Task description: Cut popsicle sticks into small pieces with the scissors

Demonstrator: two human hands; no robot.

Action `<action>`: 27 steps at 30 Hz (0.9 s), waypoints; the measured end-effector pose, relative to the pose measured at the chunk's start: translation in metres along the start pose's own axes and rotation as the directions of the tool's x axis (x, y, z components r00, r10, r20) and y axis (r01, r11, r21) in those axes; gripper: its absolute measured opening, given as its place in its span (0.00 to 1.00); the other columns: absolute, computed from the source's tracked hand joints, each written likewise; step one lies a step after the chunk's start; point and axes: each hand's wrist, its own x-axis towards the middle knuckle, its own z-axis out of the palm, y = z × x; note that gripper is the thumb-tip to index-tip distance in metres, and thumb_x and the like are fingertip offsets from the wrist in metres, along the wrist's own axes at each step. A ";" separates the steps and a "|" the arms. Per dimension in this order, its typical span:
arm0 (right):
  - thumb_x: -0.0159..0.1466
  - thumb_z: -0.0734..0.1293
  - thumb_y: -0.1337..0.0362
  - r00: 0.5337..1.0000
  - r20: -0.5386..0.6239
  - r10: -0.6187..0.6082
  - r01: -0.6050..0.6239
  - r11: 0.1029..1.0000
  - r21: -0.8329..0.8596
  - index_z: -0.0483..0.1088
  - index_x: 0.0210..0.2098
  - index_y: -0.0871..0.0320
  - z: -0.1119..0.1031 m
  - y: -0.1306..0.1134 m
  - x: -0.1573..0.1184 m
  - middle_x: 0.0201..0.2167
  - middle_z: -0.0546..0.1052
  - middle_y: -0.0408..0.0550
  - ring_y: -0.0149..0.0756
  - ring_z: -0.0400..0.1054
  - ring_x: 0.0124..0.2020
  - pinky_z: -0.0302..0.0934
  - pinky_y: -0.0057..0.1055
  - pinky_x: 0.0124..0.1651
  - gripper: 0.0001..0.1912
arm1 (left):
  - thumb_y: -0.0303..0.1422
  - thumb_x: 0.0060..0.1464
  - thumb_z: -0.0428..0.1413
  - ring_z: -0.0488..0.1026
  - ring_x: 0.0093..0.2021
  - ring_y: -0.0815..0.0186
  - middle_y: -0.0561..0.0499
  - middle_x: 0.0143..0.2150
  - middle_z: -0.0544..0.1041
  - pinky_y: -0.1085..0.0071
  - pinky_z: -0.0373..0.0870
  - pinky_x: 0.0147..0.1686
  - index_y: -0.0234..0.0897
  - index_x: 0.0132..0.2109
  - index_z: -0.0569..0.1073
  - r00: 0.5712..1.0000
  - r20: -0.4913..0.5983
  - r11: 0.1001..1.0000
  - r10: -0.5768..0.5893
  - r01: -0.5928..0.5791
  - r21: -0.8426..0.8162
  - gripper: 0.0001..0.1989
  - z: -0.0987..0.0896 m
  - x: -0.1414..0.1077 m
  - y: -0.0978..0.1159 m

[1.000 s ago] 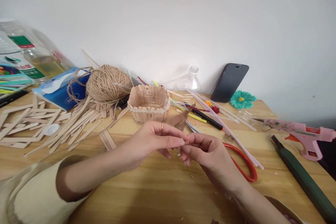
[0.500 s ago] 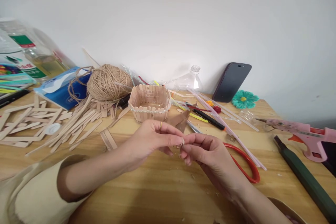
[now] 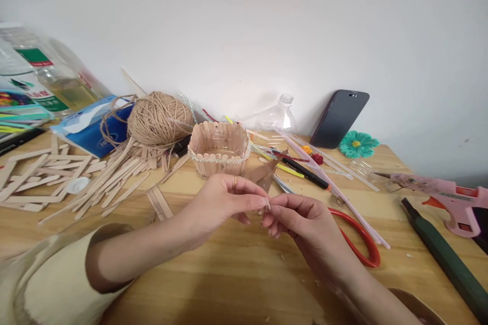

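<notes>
My left hand [image 3: 232, 198] and my right hand [image 3: 295, 218] meet at the fingertips above the middle of the table. Each is closed in a pinch. Between them shows a tiny pale bit, too small to name. Just behind my hands stands a small basket of craft sticks [image 3: 219, 165] with a silvery band around it. Brown pieces of paper or sheet [image 3: 263, 172] lie by my fingertips. A pair of scissors with a red handle [image 3: 371, 254] rests partly hidden behind my right hand.
Craft sticks [image 3: 38, 177] and a twine ball [image 3: 160, 119] lie left. A phone [image 3: 339, 119] leans on the wall beside a teal flower [image 3: 358, 144]. At right are a pink glue gun [image 3: 438, 185] and a dark green tool [image 3: 438, 249]. A cut bottle top [image 3: 280, 117] stands behind.
My fingertips have shifted slightly against each other around the tiny pale bit. The whole view has moved a little; the things on the table look unmoved.
</notes>
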 end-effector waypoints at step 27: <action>0.49 0.74 0.61 0.997 -0.074 -0.001 0.002 1.000 0.015 0.75 0.23 0.61 0.003 0.000 -0.001 0.17 0.76 0.43 0.23 0.65 0.18 0.59 0.20 0.24 0.09 | 0.27 0.39 0.62 0.67 0.26 0.72 0.56 0.23 0.75 0.76 0.63 0.29 0.35 0.27 0.77 0.998 -0.051 0.999 0.040 -0.041 -0.019 0.03 0.002 0.003 -0.007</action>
